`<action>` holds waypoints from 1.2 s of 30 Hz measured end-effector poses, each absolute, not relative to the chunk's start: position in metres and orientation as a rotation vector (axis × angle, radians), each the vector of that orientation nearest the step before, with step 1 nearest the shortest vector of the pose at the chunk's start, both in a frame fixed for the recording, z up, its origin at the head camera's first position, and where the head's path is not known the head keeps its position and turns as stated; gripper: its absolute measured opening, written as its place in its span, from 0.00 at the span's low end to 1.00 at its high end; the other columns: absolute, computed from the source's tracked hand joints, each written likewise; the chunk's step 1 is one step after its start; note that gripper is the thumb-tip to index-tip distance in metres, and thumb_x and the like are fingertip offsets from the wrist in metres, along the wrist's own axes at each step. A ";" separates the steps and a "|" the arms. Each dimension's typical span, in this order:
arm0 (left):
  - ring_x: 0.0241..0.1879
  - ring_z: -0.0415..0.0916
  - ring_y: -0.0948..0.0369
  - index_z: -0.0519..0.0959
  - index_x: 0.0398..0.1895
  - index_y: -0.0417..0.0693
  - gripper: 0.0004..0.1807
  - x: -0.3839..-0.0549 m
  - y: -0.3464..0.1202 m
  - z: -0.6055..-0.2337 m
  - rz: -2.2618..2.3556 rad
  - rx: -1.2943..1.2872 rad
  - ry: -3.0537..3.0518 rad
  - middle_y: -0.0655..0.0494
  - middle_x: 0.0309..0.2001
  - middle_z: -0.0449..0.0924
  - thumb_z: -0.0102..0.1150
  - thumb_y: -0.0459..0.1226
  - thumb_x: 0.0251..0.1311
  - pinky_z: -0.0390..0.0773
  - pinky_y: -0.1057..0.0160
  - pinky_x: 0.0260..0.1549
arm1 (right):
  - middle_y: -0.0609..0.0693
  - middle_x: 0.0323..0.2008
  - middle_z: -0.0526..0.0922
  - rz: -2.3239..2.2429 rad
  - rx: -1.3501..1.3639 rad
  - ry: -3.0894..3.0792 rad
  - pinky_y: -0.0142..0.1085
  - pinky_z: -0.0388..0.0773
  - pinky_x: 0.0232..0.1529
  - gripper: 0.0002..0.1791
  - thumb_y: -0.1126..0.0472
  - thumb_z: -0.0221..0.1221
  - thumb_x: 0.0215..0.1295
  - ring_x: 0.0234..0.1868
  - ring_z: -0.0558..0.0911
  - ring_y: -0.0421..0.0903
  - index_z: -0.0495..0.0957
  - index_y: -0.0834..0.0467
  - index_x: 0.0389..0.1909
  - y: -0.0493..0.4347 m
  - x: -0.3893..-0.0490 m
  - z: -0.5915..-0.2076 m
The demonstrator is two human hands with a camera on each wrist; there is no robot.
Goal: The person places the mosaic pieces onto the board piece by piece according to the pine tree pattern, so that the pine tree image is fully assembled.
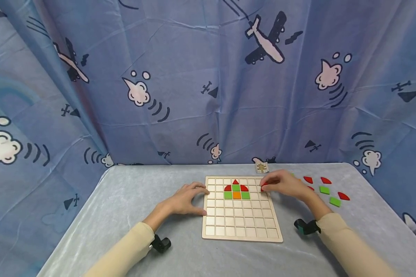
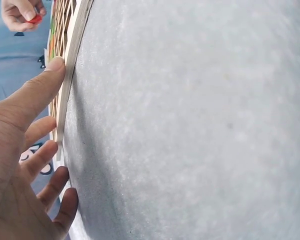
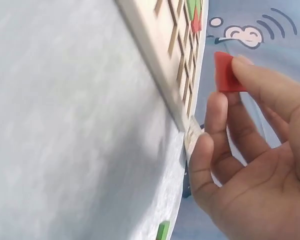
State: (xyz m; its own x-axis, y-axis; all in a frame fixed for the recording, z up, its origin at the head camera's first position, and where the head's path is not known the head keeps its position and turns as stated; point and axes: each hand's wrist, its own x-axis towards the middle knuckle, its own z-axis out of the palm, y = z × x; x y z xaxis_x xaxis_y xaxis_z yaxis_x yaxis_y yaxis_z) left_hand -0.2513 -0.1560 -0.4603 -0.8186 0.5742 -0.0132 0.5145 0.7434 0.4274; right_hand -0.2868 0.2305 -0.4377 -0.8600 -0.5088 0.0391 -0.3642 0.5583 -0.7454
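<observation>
A wooden grid board (image 1: pixel 242 233) lies on the table. Coloured tiles sit in its upper middle cells: a red triangle (image 1: pixel 235 182) at the top, a green square (image 1: pixel 236 187) below it between two red curved tiles, and an orange square (image 1: pixel 237 195) flanked by green squares. My left hand (image 1: pixel 184 200) touches the board's left edge, thumb and fingers spread apart. Above the board's upper right side, my right hand (image 1: pixel 287 184) pinches a red tile (image 3: pixel 224 72) between thumb and fingers. That tile's full outline is partly hidden by the thumb.
Right of the board lie loose tiles, among them red curved ones (image 1: pixel 343 196) and green squares (image 1: pixel 334 201); some are partly behind my right hand. A small patterned card (image 1: pixel 262 167) lies beyond the board's far edge. A blue printed curtain (image 1: pixel 180 84) hangs behind the grey-covered table (image 1: pixel 142 192).
</observation>
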 end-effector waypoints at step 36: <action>0.67 0.63 0.51 0.72 0.66 0.61 0.37 -0.251 -0.158 -0.459 0.637 0.884 2.789 0.58 0.71 0.64 0.70 0.56 0.53 0.64 0.42 0.65 | 0.59 0.37 0.87 -1.280 -0.868 2.397 0.41 0.82 0.37 0.08 0.62 0.66 0.63 0.36 0.84 0.50 0.83 0.62 0.40 0.146 -0.302 -0.438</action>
State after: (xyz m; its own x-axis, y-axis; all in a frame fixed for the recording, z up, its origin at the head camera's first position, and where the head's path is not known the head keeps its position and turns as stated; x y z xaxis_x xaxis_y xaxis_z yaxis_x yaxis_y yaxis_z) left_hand -0.2514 -0.1580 -0.4589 -0.8160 0.5779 -0.0117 0.5156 0.7368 0.4374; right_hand -0.3021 0.1462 -0.4382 -0.7773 -0.6285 0.0281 -0.3729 0.4242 -0.8252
